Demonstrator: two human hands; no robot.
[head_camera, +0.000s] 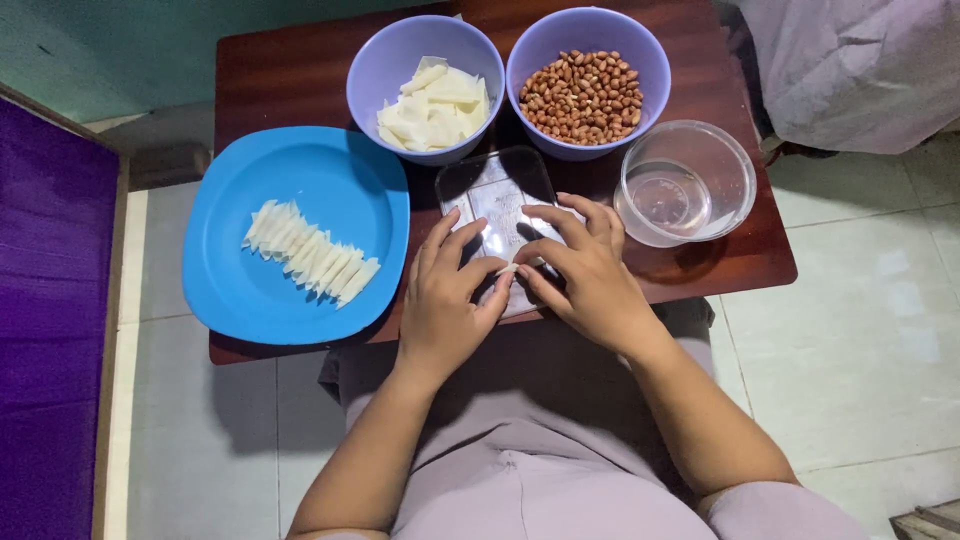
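While both hands meet over the near edge of the small dark wooden table (300, 70), they pinch one tiny pale piece of wrapper (508, 268) between them. The left hand (445, 305) has its thumb and forefinger closed on the left side of that piece, and the right hand (585, 270) grips the other side with its fingertips, the remaining fingers curled loosely above. Directly under the fingers lies a clear rectangular board (490, 190), reaching away from the hands toward the bowls. Just beyond the left hand's fingertips stands a lilac bowl (385, 70) of flat pale wrapper sheets (435, 105); just beyond the right hand stands a second lilac bowl (650, 60) filled with peanuts (583, 97). Outward of the right hand, very near its knuckles, sits a clear glass bowl (725, 170) that looks to hold a little water. Outward of the left hand, near but not touching it, a round blue plate (330, 170) carries a slanted row of folded pale parcels (310, 255), overlapping one another. The person sits close against the table, lap covered in mauve cloth (540, 470).
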